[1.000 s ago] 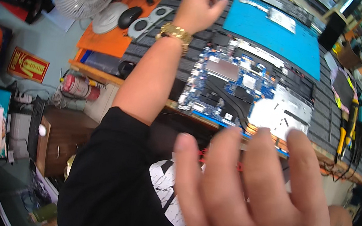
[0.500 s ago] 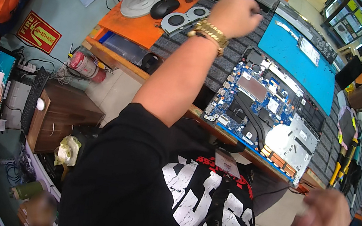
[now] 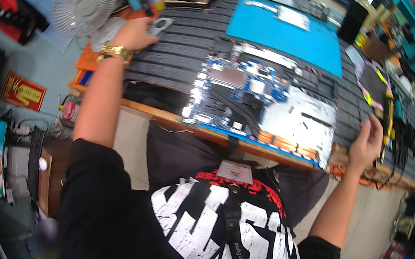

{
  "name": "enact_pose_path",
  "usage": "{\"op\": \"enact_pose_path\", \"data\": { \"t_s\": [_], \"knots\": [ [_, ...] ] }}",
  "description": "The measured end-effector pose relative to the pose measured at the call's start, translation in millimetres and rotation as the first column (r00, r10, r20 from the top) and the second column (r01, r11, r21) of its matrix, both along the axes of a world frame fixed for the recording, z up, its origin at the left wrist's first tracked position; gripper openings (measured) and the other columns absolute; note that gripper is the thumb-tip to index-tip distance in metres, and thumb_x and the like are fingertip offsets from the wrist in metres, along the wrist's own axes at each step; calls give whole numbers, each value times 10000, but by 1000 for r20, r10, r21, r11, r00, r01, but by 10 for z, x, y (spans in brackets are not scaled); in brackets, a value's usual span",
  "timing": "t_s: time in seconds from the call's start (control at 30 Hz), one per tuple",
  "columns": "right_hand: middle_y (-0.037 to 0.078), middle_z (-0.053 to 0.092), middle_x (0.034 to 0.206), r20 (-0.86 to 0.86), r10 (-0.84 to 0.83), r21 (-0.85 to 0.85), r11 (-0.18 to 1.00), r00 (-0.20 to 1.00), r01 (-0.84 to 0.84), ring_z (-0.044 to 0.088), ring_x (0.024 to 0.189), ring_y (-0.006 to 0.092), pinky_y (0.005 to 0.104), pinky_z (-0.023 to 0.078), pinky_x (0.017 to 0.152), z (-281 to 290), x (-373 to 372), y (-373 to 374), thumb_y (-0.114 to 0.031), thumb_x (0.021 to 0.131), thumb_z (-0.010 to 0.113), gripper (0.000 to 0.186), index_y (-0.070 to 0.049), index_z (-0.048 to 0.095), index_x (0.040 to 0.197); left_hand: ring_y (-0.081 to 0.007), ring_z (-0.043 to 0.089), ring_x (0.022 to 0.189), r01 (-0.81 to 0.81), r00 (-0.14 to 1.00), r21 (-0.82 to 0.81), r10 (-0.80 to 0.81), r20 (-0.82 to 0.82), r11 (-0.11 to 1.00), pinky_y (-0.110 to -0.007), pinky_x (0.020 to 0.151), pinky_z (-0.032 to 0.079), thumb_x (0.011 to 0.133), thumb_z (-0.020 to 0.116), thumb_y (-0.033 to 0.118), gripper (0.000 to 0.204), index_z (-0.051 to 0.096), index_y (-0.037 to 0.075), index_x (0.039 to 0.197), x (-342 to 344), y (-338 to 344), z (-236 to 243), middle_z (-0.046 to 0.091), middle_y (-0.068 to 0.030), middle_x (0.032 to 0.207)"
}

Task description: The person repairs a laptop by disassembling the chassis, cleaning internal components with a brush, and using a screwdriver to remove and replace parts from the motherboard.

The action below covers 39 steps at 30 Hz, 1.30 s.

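In the head view, the left hand (image 3: 135, 34), a gold watch on its wrist, reaches far out to the left end of the counter (image 3: 166, 115) and rests on a small grey device (image 3: 160, 25) lying on the dark ribbed mat (image 3: 186, 56); its fingers curl over the device, but whether they truly grip it cannot be told. Just left of that hand stands a small white desk fan (image 3: 83, 4). The right hand (image 3: 368, 144) sits at the counter's near edge on the right, fingers partly curled with the thumb up, holding nothing that shows. Between the two hands lies an opened laptop (image 3: 262, 103), its blue circuit board exposed. Beyond it lies a blue work mat (image 3: 286, 34).
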State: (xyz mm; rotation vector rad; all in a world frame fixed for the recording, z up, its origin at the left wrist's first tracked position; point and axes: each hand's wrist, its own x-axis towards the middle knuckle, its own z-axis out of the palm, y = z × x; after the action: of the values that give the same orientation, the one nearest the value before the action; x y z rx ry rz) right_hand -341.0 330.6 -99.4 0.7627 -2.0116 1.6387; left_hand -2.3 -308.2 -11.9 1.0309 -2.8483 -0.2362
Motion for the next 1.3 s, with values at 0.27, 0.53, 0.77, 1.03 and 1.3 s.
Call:
{"op": "enact_pose_path", "data": {
  "t_s": [0.27, 0.53, 0.77, 1.03, 1.3],
  "knots": [
    [-23, 691, 1038, 15, -6, -10, 1000, 1000, 6, 596, 883, 33, 206, 479, 758, 45, 160, -64, -54, 1111, 763, 255, 15, 750, 1356, -387, 800, 1193, 122, 967, -123, -146, -209, 985, -474, 1061, 610, 837, 945, 298, 715, 743, -15, 1448, -46, 575, 454, 827, -234, 1296],
    [-42, 687, 908, -6, -90, 36, 995, 996, 90, 537, 730, 20, 223, 459, 663, 2, 156, -90, -48, 1050, 793, 216, -11, 802, 1263, -361, 706, 1164, 818, 462, -236, -844, -271, 524, -468, 1064, 565, 796, 912, 127, 646, 739, 34, 1412, -735, 2596, 864, 755, -155, 1247],
    [-18, 726, 908, -26, -115, 66, 991, 993, 117, 525, 715, 23, 235, 456, 636, 2, 124, -76, -49, 1032, 804, 195, -11, 808, 1224, -392, 698, 1189, 920, 377, -51, -913, -154, 388, -486, 1058, 575, 820, 921, 190, 590, 752, 18, 1358, -1353, 3342, 483, 754, -163, 1235],
    [21, 750, 913, -38, -110, 60, 992, 993, 112, 540, 711, 41, 252, 469, 634, 7, 131, -90, -41, 1020, 800, 190, -7, 810, 1207, -397, 690, 1278, 892, 440, 118, -898, -1, 437, -481, 1113, 586, 845, 932, 192, 592, 753, 25, 1383, -1468, 3498, 436, 760, -177, 1331],
    [33, 754, 914, -67, -121, 54, 991, 990, 124, 515, 690, 46, 255, 457, 621, 15, 149, -92, -41, 1012, 796, 176, 0, 812, 1183, -407, 702, 1272, 880, 449, 179, -894, -12, 439, -485, 1107, 591, 867, 933, 219, 583, 754, 23, 1386, -1496, 3524, 464, 765, -183, 1337]
  ]
}}
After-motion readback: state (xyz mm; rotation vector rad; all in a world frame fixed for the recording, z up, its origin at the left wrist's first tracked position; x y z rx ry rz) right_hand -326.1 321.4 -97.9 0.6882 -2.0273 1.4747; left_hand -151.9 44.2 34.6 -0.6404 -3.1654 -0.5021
